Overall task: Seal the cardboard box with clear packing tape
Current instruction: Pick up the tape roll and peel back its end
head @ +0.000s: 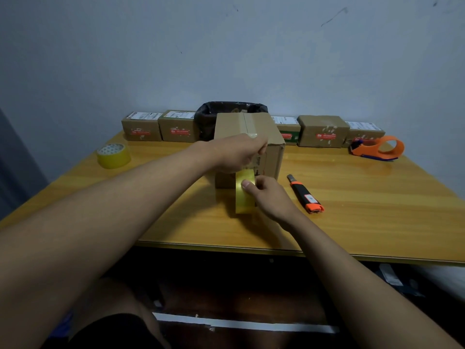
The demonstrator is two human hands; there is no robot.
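You have two hands [234,153] in view, two tape rolls [113,155], six cardboard boxes [247,147], one tape dispenser [378,148], one utility knife [305,194] and one black-lined bin [214,114] on one table [377,210].

Box [247,129] front behind hands [234,153]

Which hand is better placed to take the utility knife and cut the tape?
The right hand, probably. It holds the tape roll just beside the utility knife on the table. The left hand presses tape on the cardboard box, farther away.
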